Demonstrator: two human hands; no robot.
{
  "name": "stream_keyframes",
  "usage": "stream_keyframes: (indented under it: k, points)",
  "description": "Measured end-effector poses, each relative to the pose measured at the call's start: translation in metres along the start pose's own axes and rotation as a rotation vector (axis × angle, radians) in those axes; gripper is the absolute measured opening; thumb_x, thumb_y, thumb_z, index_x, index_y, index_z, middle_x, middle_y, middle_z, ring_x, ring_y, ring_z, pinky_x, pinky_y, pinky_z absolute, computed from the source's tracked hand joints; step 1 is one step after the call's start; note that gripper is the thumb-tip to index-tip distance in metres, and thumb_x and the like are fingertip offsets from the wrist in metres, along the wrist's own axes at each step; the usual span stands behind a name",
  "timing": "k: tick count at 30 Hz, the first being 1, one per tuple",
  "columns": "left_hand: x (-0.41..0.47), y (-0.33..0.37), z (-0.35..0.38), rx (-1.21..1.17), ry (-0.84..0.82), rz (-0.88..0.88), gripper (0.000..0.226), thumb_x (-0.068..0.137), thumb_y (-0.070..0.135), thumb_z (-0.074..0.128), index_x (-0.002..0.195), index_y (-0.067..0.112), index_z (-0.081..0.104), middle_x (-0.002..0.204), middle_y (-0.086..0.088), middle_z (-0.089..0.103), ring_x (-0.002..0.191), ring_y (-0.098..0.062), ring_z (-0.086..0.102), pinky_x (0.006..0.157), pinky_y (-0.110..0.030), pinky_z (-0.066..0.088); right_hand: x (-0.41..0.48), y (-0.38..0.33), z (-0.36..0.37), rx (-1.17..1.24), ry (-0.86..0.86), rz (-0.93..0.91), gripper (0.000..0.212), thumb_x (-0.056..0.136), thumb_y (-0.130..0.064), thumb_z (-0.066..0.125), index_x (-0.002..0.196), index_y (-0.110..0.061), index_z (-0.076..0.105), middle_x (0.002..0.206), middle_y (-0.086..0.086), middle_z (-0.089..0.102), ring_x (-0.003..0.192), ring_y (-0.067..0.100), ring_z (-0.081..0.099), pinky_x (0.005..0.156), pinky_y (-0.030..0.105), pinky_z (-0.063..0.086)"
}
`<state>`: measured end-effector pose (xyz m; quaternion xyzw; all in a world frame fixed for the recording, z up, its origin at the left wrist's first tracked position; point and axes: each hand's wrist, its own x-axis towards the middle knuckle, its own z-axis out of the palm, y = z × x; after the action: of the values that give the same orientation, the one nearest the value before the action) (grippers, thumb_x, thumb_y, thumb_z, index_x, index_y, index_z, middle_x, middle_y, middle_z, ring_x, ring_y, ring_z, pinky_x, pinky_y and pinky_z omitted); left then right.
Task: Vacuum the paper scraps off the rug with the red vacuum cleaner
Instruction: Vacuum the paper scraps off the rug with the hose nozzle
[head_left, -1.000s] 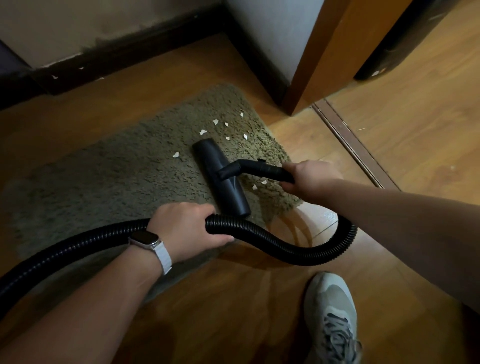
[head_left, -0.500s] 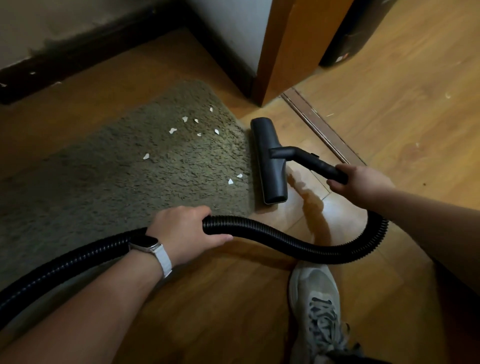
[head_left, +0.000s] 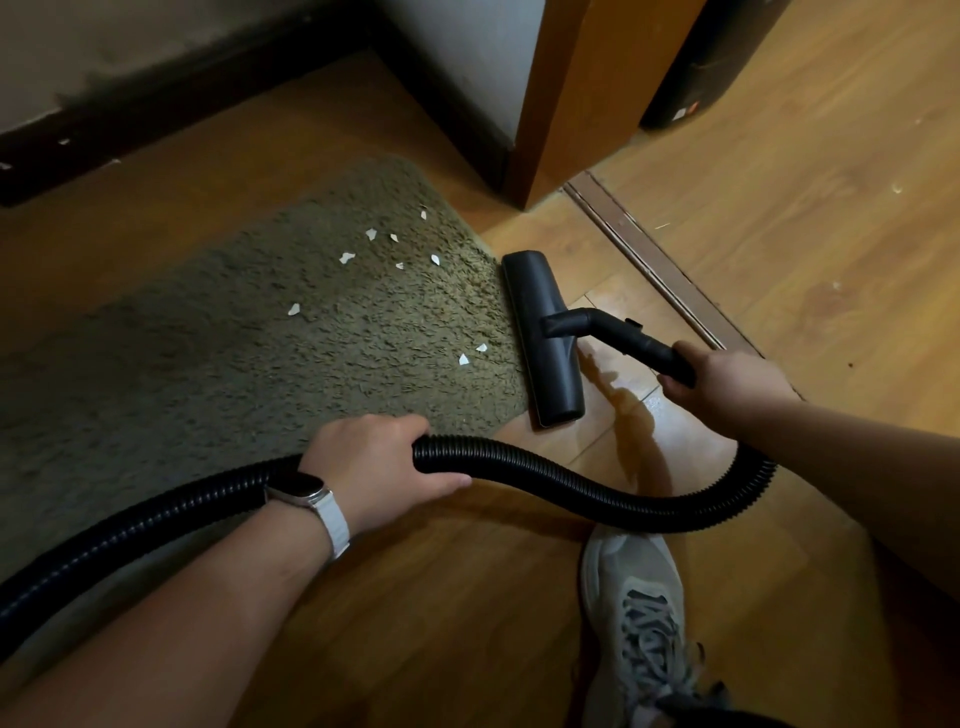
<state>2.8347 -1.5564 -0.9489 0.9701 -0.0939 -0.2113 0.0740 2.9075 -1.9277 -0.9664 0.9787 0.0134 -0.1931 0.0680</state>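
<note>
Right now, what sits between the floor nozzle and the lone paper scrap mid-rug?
Head view: two paper scraps lie on the rug close to the floor nozzle; past them, bare pile up to the lone scrap.

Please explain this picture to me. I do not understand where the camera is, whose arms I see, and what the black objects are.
There is no robot here. A person wears a camera on the head, looking forward and down, so you see that person's own arms. The left hand grips a black ribbed hose. The right hand grips the rigid tube at its end. That tube leads to the flat floor nozzle, which lies on the wooden floor beside the right edge of the shaggy rug. White paper scraps lie scattered on the rug, not yet picked up. The vacuum's red body is out of view. A grey shoe shows below.
</note>
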Motion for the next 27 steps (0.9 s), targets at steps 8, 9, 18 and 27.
stream_keyframes:
  k: [8, 9, 18, 27]
  points:
    - [0.002, 0.000, 0.000, -0.015, 0.004, 0.006, 0.061, 0.070, 0.089, 0.040, 0.090, 0.035, 0.058, 0.069, 0.015, 0.057, 0.066, -0.002, 0.056, 0.064, -0.026, 0.052, 0.002, -0.005, 0.004, -0.117, 0.118, -0.066, 0.026, 0.098, -0.049, 0.045, 0.107, -0.025, 0.047, 0.066, -0.004, 0.050, 0.052, 0.015, 0.050, 0.042, 0.026, 0.044]
    - [0.002, 0.000, 0.000, -0.018, -0.002, 0.006, 0.060, 0.071, 0.089, 0.041, 0.091, 0.035, 0.058, 0.069, 0.015, 0.057, 0.067, -0.002, 0.056, 0.064, -0.026, 0.052, 0.003, -0.006, 0.003, -0.127, 0.124, -0.079, 0.026, 0.099, -0.049, 0.045, 0.107, -0.025, 0.046, 0.066, -0.004, 0.049, 0.053, 0.016, 0.051, 0.042, 0.025, 0.041]
    - [0.001, -0.001, -0.003, -0.027, 0.012, -0.007, 0.059, 0.071, 0.088, 0.044, 0.093, 0.035, 0.059, 0.070, 0.015, 0.057, 0.070, -0.006, 0.057, 0.065, -0.025, 0.050, 0.019, -0.015, -0.008, -0.067, 0.029, -0.064, 0.027, 0.096, -0.052, 0.048, 0.110, -0.029, 0.051, 0.069, -0.006, 0.053, 0.058, 0.014, 0.052, 0.045, 0.024, 0.035]
    - [0.004, -0.002, -0.002, -0.040, 0.000, -0.014, 0.058, 0.070, 0.088, 0.043, 0.093, 0.036, 0.058, 0.069, 0.016, 0.056, 0.068, -0.004, 0.056, 0.065, -0.025, 0.051, 0.029, -0.019, -0.010, -0.100, 0.079, -0.138, 0.028, 0.097, -0.050, 0.048, 0.110, -0.025, 0.050, 0.067, -0.005, 0.050, 0.055, 0.016, 0.049, 0.044, 0.024, 0.032]
